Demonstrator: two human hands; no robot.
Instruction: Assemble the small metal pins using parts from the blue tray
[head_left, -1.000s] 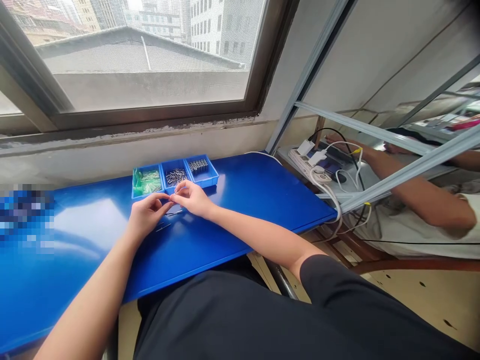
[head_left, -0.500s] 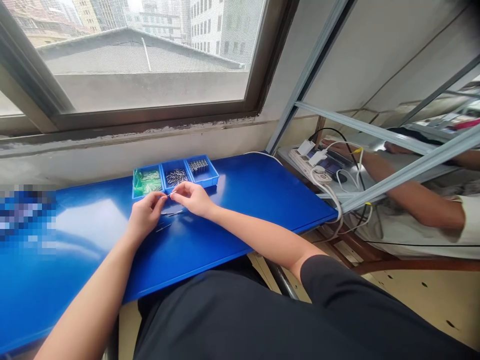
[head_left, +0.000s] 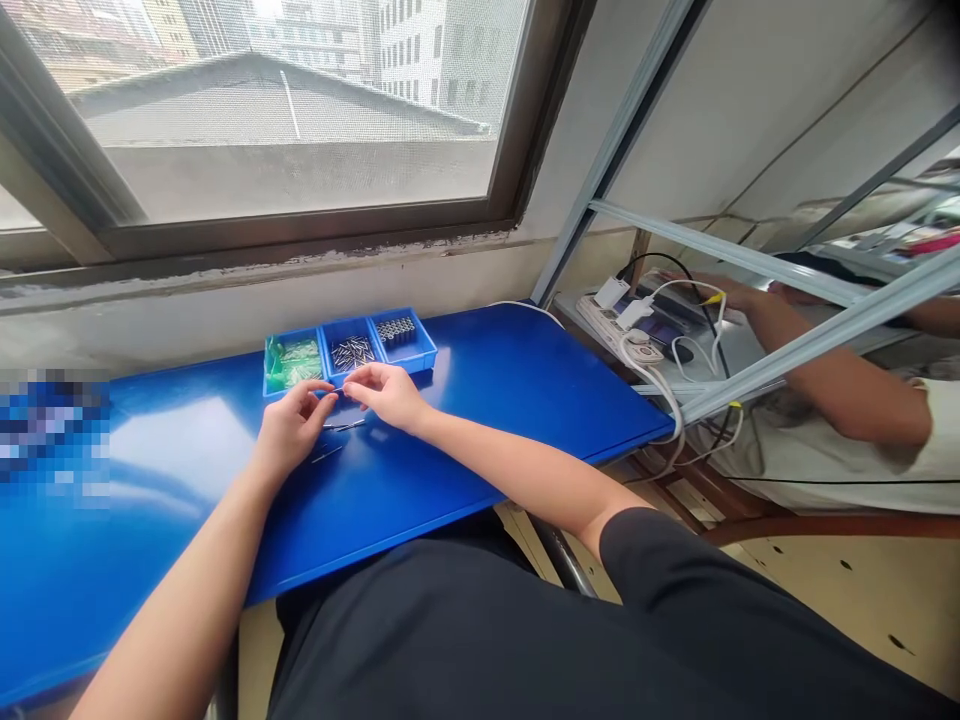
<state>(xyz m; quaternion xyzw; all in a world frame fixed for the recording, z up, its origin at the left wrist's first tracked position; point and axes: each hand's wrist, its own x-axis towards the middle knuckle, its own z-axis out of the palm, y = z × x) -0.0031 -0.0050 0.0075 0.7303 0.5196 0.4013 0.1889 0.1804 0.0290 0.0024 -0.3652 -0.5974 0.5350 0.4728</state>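
My left hand and my right hand meet just in front of a blue three-part tray. Thumb and forefinger of each are pinched on a small thin piece that spans the gap between the fingertips; it is too small to name. Below the hands, thin metallic rods lie on the blue table, along with a finer dark rod. The tray's left compartment holds a green bag with small clear pieces, the middle one slim metal pieces, the right one short metal cylinders.
A grey metal frame stands past the table's right end. Behind it are a power strip with chargers and white cables. A co-worker's arm rests over a surface there. A window is ahead.
Both hands stay nearly in place. The fingertips have shifted slightly, and the thin piece between them now shows darker. The co-worker's arm has moved a little.
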